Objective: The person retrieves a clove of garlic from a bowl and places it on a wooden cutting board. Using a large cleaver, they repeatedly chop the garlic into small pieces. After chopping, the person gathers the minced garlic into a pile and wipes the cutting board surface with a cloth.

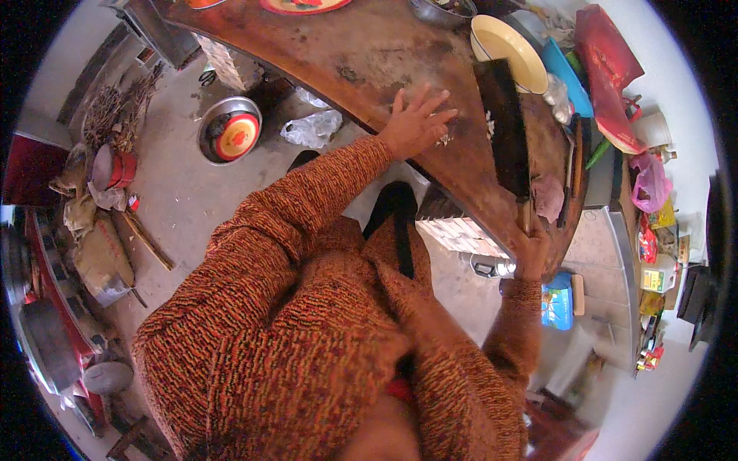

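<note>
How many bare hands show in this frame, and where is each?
2: the left hand, spread over the wooden tabletop; the right hand, gripping the dark cleaver by its handle.

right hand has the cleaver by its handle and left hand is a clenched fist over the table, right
No fist: the head view shows the left hand open and spread over the table. The right hand does hold the cleaver by its handle.

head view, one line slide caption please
Right hand grips a broad dark cleaver at a brown table, the left hand spread open beside small white pieces.
</note>
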A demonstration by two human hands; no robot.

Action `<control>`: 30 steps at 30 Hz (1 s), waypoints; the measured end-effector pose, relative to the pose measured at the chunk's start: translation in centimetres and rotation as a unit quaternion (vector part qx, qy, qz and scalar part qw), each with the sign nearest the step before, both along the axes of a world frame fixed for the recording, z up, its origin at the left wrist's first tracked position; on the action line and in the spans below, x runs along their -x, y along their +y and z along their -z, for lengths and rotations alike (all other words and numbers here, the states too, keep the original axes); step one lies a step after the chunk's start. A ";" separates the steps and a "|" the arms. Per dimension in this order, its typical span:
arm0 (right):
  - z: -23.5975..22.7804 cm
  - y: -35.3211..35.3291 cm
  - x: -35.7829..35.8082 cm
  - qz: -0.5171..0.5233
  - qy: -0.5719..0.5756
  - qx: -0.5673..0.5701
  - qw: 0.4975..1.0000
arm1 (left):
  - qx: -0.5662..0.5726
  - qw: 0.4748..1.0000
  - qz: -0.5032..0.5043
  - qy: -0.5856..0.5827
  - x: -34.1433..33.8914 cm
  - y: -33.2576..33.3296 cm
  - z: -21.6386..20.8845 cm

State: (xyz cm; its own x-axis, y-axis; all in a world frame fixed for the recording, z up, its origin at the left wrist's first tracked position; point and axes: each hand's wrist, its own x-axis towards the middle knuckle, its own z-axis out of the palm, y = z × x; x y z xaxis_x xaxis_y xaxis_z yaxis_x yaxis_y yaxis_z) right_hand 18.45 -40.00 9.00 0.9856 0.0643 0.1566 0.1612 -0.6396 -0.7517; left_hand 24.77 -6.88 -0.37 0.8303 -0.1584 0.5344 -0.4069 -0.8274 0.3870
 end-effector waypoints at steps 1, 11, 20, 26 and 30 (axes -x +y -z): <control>-0.7 2.0 0.6 -0.004 0.077 -0.097 0.992 | 0.013 1.000 0.007 -0.010 0.3 -0.4 -0.2; 0.4 9.1 1.7 -0.020 0.335 -0.440 0.833 | 0.043 0.998 0.007 -0.054 3.8 -1.0 -1.4; 1.2 9.3 4.1 -0.021 0.399 -0.473 0.786 | -0.067 0.996 0.023 -0.053 3.8 -1.5 -1.8; 1.9 8.3 6.0 -0.040 0.403 -0.487 0.773 | -0.074 0.997 -0.004 -0.030 2.9 -1.1 -1.5; 2.1 7.7 7.2 -0.028 0.405 -0.474 0.782 | -0.070 0.997 -0.028 -0.023 2.5 -1.0 -0.6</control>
State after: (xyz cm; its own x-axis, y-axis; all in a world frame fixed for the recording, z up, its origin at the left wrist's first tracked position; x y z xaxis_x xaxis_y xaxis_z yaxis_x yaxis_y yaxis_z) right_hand 11.29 -32.34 6.90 0.7863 0.3438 -0.5133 -0.6045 0.2568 -0.7540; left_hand 22.32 -7.85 0.24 0.8152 -0.1886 0.5476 -0.3736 -0.8937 0.2485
